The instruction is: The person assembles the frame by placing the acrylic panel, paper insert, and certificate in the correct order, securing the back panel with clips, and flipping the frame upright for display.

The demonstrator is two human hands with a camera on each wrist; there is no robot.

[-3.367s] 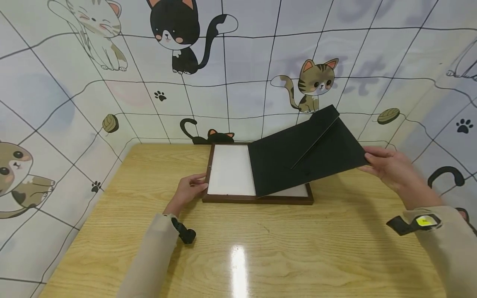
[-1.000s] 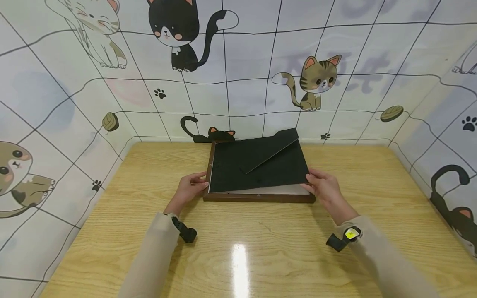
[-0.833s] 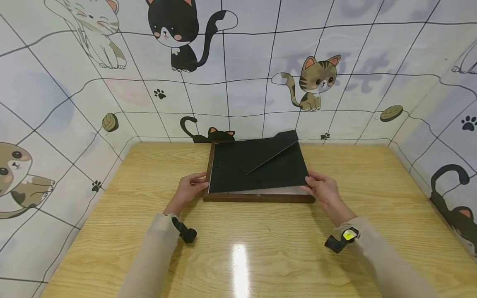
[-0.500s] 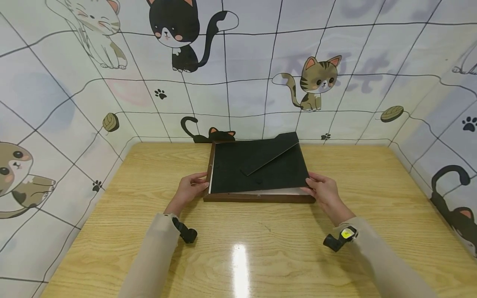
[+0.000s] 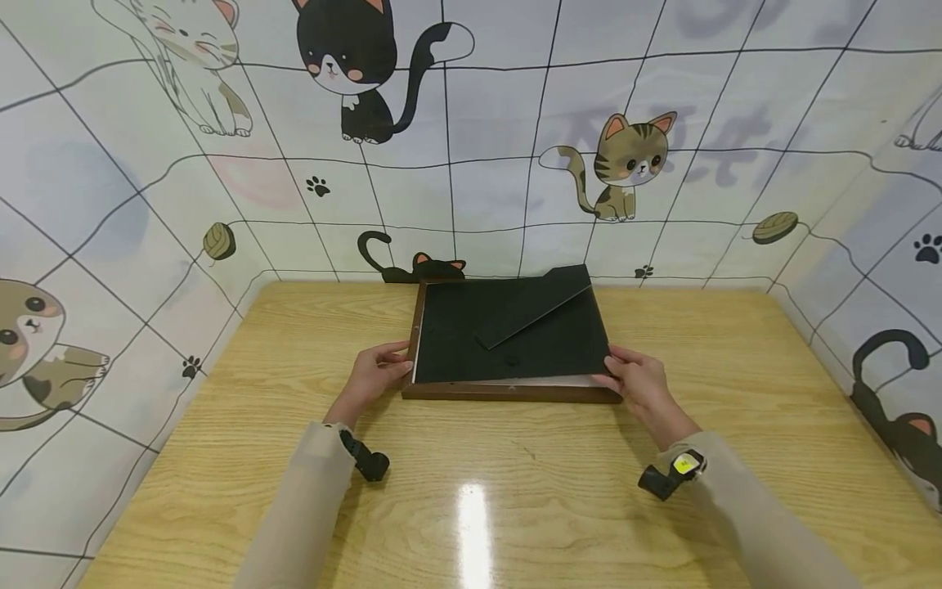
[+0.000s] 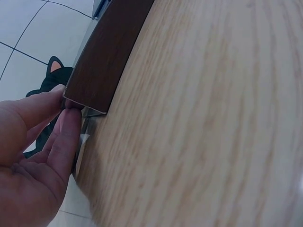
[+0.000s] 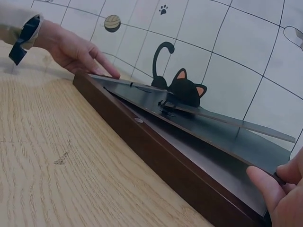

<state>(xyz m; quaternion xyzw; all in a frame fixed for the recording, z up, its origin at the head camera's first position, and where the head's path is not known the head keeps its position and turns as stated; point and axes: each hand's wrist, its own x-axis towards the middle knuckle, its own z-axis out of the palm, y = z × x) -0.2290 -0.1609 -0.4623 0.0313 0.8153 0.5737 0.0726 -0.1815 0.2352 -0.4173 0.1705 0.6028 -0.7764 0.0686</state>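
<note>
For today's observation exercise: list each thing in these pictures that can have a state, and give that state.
Picture frame: face down, flat on the table.
Backing board: tilted, near edge not seated.
Stand flap: raised off the board.
Left hand: steadies the frame's corner.
Right hand: pinches the board's corner.

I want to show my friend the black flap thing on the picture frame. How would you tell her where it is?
Find the wooden table and the brown picture frame lying face down by the cat wall. A black backing board sits in the frame, with a hand at each side. The flap is the stand: a long black strip slanting up off the board, the only piece that sticks up.
</note>
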